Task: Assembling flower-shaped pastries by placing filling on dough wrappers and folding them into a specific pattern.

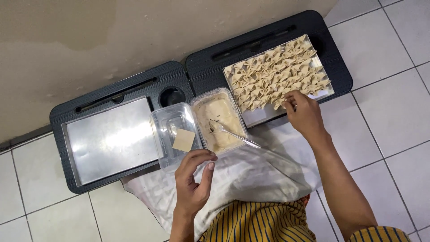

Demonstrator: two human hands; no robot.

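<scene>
My right hand (304,113) reaches to the near edge of a metal tray (264,114) packed with several folded dumplings (277,74), its fingertips on a dumpling at the front row. My left hand (192,177) hovers with fingers curled and nothing in it, just below a clear plastic container (162,122) that holds a square dough wrapper (183,140). Beside that stands a second clear tub of pale filling (217,117) with a metal spoon (237,137) resting in it, handle pointing toward me.
An empty shiny metal tray (112,136) lies on the left black lap table (67,112); the dumpling tray sits on the right black lap table (333,62). A white cloth (251,175) covers my lap. White tiled floor surrounds, with a beige wall behind.
</scene>
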